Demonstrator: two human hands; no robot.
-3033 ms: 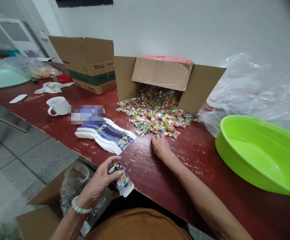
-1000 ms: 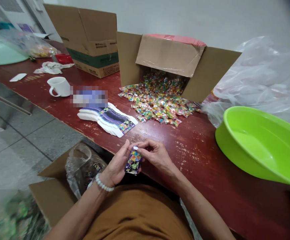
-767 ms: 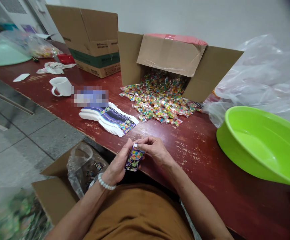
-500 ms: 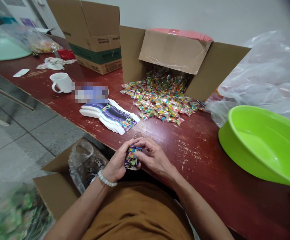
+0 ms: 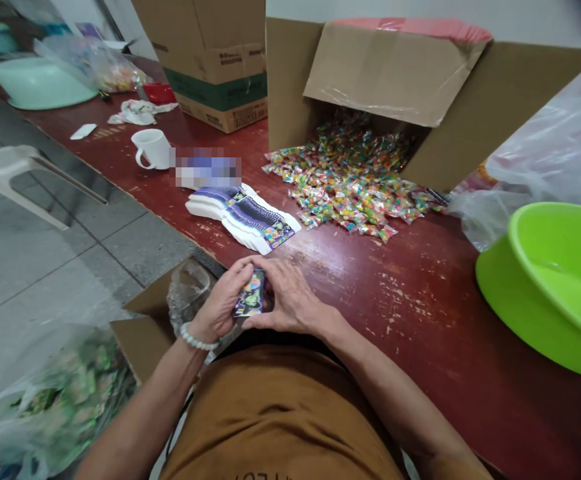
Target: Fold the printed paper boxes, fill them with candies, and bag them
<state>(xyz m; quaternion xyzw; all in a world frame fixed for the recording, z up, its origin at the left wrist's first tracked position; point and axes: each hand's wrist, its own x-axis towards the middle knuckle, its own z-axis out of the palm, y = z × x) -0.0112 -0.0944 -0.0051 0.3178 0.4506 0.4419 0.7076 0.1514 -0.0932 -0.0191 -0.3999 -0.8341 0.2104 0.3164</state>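
Observation:
A small printed candy box (image 5: pixel 250 293), purple and black with bright pictures, is between my two hands just off the table's front edge. My left hand (image 5: pixel 220 303) is closed on its left side, a beaded bracelet at the wrist. Curled over the top and right side is my right hand (image 5: pixel 295 297), its thumb near the bottom end. Fingers hide part of the box. Beyond them lies a fanned stack of flat unfolded boxes (image 5: pixel 257 217). Many small clear-wrapped candies (image 5: pixel 345 193) spill from a cardboard carton (image 5: pixel 390 73) tipped toward me.
A lime-green basin (image 5: pixel 525 280) stands on the red table (image 5: pixel 395 347) at right, beside clear plastic sheeting (image 5: pixel 545 147). At left are a white mug (image 5: pixel 153 148) and another carton (image 5: pixel 215 73). Below are an open floor box (image 5: pixel 140 340), a bag of green packets (image 5: pixel 80 387) and a stool (image 5: pixel 7 167).
My right hand has come from the candy pile to the box. The box's white end flap, visible earlier, is out of sight now. The view has tilted down and turned left.

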